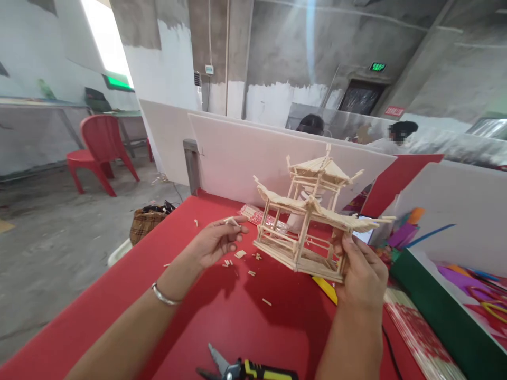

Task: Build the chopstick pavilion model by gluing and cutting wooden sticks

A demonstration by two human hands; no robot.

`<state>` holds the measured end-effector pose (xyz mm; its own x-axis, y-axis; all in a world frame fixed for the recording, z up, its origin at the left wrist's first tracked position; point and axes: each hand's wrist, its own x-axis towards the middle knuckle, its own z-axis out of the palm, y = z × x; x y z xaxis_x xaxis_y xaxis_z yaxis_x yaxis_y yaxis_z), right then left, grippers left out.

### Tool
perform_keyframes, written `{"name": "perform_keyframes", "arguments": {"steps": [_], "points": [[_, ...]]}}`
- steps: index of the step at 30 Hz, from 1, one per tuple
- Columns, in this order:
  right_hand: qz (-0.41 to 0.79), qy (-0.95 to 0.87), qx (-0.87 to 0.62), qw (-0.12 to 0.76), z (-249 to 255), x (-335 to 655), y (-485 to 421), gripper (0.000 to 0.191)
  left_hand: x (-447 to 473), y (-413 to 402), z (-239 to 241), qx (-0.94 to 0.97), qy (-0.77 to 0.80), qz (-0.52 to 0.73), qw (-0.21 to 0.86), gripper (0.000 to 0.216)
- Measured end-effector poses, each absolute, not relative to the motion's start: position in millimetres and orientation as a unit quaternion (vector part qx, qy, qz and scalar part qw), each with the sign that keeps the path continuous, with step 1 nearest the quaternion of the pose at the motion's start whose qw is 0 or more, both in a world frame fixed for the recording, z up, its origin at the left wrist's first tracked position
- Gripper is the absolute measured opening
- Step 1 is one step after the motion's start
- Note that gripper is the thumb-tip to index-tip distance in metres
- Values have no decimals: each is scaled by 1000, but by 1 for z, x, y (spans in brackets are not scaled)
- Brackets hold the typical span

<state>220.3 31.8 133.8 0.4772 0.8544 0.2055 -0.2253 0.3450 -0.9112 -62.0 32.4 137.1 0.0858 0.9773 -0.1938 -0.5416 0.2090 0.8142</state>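
A two-tiered pavilion model made of thin wooden sticks (307,216) is lifted and tilted above the red table (222,316). My right hand (360,272) grips its base at the right corner. My left hand (216,240) hovers just left of the model, its fingers pinched on a short wooden stick piece (233,221). Several cut stick bits (240,255) lie on the table under the left hand. A silver bangle sits on my left wrist.
Yellow-handled cutters (245,369) lie at the table's front edge. A packet of sticks (257,215) lies behind the model. Coloured paper and a green sheet (443,311) are at the right. White partitions (245,153) stand behind, with two people beyond. A red chair (99,153) and a basket (144,222) stand left.
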Motion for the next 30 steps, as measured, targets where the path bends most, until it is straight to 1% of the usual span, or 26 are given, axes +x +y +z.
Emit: {"name": "perform_keyframes", "arguments": {"steps": [6, 11, 15, 19, 24, 30], "points": [[310, -365, -462, 746, 142, 228, 29, 32, -52, 40, 144, 160, 346, 555, 740, 50], [308, -368, -468, 742, 142, 234, 29, 36, -44, 42, 145, 129, 344, 589, 720, 52], [298, -369, -471, 743, 139, 237, 30, 33, -37, 38, 147, 151, 373, 603, 689, 56], [299, -367, -478, 740, 139, 237, 31, 31, -36, 34, 144, 190, 365, 629, 660, 49], [284, -365, -487, 741, 140, 237, 31, 31, -38, 31, 141, 270, 311, 626, 663, 37], [259, -376, -490, 742, 139, 234, 32, 29, -21, 24, 162, 248, 328, 613, 674, 27]]}}
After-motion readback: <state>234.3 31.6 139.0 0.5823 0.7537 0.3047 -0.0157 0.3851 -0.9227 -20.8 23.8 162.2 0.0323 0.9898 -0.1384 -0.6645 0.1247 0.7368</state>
